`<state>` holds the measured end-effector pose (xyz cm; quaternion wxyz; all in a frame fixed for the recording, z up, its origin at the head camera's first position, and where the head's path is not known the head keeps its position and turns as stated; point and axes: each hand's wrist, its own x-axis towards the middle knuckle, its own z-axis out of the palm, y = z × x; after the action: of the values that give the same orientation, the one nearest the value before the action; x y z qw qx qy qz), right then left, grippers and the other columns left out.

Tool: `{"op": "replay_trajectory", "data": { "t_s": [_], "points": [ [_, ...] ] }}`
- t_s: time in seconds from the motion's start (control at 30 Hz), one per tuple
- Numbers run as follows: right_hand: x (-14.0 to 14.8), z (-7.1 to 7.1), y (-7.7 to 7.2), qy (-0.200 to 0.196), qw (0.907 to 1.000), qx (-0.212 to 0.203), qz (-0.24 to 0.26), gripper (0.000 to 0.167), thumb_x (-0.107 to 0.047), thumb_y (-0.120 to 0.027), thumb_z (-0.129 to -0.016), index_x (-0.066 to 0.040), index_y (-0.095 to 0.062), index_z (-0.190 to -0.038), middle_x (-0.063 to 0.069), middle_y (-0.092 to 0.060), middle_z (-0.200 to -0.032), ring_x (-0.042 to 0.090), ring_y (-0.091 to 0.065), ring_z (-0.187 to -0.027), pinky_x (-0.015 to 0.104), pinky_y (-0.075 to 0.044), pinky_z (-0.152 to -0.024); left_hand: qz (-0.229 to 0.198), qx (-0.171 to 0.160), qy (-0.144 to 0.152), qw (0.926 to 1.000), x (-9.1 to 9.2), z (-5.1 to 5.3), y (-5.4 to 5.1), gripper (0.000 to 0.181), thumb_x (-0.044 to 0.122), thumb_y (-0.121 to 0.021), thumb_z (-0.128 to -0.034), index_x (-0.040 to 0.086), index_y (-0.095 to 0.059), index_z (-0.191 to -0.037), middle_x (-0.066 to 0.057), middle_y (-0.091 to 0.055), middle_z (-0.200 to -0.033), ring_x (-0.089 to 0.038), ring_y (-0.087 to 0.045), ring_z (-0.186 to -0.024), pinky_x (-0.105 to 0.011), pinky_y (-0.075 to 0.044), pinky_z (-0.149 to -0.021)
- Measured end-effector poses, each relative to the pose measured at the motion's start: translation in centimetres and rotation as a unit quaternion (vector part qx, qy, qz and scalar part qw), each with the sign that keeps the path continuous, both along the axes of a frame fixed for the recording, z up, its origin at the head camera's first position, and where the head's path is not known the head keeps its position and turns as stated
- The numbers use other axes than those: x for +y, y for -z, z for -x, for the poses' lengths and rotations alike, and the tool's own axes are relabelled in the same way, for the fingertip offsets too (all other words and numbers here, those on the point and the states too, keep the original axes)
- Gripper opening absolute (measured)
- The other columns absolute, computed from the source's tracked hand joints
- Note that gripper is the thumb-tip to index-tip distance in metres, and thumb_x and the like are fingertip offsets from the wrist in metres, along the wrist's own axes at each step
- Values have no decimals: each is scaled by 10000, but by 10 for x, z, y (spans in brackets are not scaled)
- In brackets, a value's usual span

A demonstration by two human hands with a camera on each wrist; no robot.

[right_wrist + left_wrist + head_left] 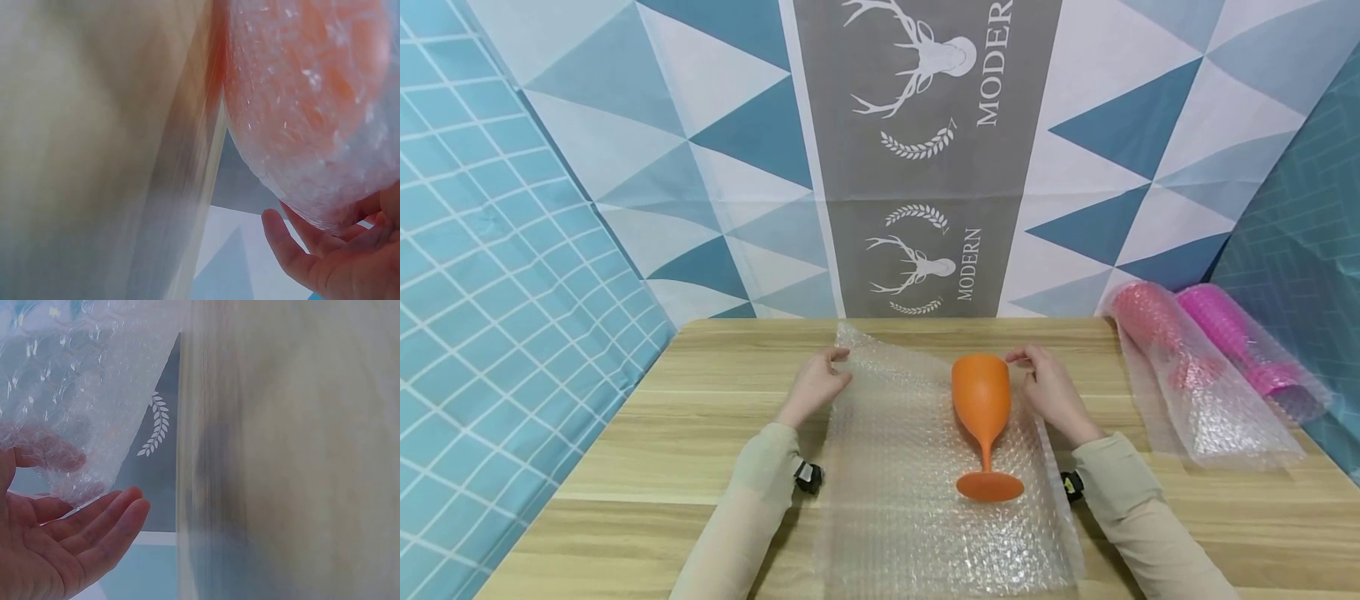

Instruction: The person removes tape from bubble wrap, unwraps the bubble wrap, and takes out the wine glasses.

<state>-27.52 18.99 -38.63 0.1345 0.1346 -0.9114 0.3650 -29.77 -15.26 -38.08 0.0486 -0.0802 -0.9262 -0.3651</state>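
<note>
Orange, smooth, matte stemmed goblet (981, 396) lying on its side on a clear bubble-wrap sheet (895, 500), toward the sheet's right edge; bowl toward the wall, round foot toward the person, inside of the bowl hidden from every view. Sheet spread over a pale wood-grained tabletop (700, 417), glossy, bubbles in fine rows, far corners lifted. Left hand (816, 385) at the far left corner: thumb and index finger apart at the tips, curled about the film, other fingers loosely extended. Right hand (1051, 392) at the far right edge, just beside the goblet: film pinched between thumb and fingers, one finger stretched clear. Far right of the table, two clear bubble-wrap bundles (1240, 437) side by side: coral-red goblet-like shape (1150, 317) in one, magenta goblet-like shape (1216, 321) in the other. From the left wrist: thumb and index visible through film, white leaf sprig (160, 422) beyond. From the right wrist: orange showing blurred through raised wrap.
</note>
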Motion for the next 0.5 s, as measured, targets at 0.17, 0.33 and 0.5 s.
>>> {"op": "replay_trajectory", "data": {
  "t_s": [0.17, 0.33, 0.5],
  "points": [
    [3, 2, 1, -33, 10000, -54, 10, 422, 160, -355, -749, 55, -527, -1119, 255, -528, -1144, 408, -531, -1022, 523, -436, -875, 40, -10, -30, 10000, -2, 1, 1, 457, 83, -559, -769, -12, -536, -1216, -173, -582, -1197, -102, -484, -549, -232, -425, -551],
    [5, 3, 2, -17, 9998, -183, 71, 482, 160, -344, -741, 65, -484, -1193, 266, -517, -1156, 410, -518, -1041, 527, -423, -893, 8, -76, -23, 10000, -4, 1, 2, 463, 82, -562, -771, -6, -530, -1224, -174, -574, -1207, -105, -490, -560, -235, -429, -551],
    [7, 3, 3, -24, 9996, -261, 108, 509, 169, -339, -733, 87, -448, -1223, 285, -505, -1163, 421, -519, -1039, 525, -430, -888, -55, -158, -31, 9999, -5, 1, 2, 466, 76, -559, -773, -6, -523, -1231, -172, -566, -1220, -99, -454, -527, -233, -407, -519]
  ]
}}
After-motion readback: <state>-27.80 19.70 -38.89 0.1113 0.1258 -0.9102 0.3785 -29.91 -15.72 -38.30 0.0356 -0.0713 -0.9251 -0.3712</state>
